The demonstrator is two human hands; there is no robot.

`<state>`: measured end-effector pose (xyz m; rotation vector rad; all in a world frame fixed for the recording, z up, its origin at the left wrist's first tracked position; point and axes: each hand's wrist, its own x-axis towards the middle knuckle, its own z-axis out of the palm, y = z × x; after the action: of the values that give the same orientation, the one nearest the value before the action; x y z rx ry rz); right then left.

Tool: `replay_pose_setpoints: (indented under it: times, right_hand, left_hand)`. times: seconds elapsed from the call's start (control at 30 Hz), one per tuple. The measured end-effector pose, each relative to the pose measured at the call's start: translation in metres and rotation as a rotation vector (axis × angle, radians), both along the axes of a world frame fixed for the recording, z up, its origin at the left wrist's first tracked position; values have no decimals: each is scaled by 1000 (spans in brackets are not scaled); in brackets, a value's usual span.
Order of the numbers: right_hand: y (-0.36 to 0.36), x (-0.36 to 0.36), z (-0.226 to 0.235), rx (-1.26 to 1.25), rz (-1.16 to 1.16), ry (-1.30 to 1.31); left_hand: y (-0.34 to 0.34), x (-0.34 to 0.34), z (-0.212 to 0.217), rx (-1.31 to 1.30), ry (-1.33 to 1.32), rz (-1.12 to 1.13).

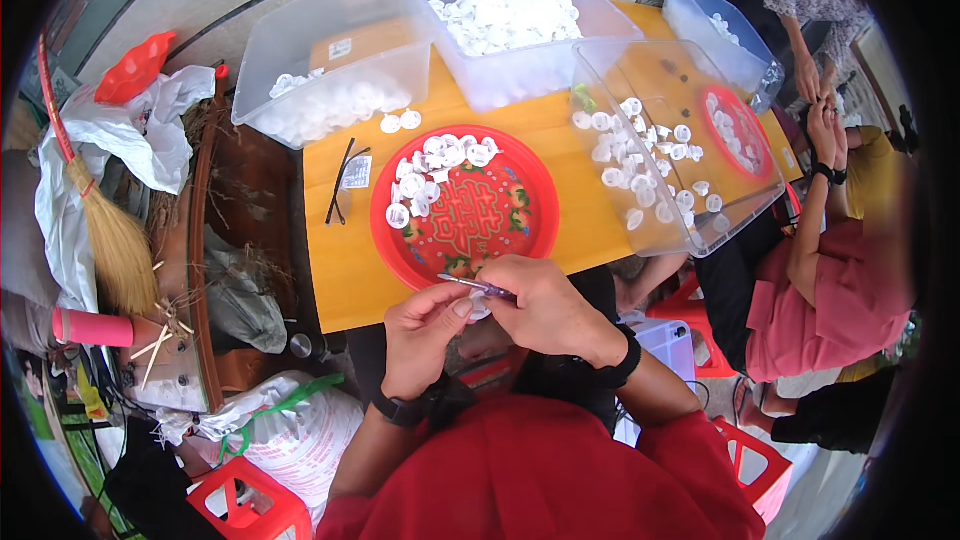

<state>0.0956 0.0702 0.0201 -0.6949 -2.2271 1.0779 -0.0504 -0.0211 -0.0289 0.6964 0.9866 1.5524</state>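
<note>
Over the near edge of a red round tray (pixel 395 262), both my hands are close together. My left hand (pixel 425 333) is closed, pinching a small white plastic piece (pixel 480 308) between thumb and fingers. My right hand (pixel 550 312) grips a slim tool (pixel 478 285) with a silver pointed end and a dark purple handle; whether it is a knife or small scissors I cannot tell. The silver end lies across the white piece and my left fingertips. Several round white plastic pieces (pixel 411 185) sit along the tray's far and left side.
Clear bins of white pieces stand on the yellow table (pixel 345 285): one far left (pixel 262 65), one far middle (pixel 597 2), and a blue-tinted one far right (pixel 690 0). A tilted clear bin (pixel 640 240) is at right. Glasses (pixel 337 185) lie left. Co-workers sit right.
</note>
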Motion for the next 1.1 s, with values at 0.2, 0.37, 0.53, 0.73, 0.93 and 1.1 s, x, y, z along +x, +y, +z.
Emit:
replay_pose_setpoints:
  times: [0.2,0.37,0.53,0.73,0.93,1.1]
  right_hand:
    - [-10,0,-9,-453,-183,-5]
    - [-2,7,0,-259,-73,-28]
    - [9,12,10,10,118,-168]
    - [10,14,2,43,192,-207]
    - [2,14,0,-56,65,-22]
    - [-11,35,-11,-34,-12,6]
  left_hand:
    - [4,13,0,91,-128,76]
    - [3,5,-4,49,-106,-81]
    - [8,-4,-1,16,-64,-204]
    - [7,-2,-4,-11,-226,-245]
    - [6,3,-5,69,-234,-170]
    - [3,2,-4,142,-181,-13]
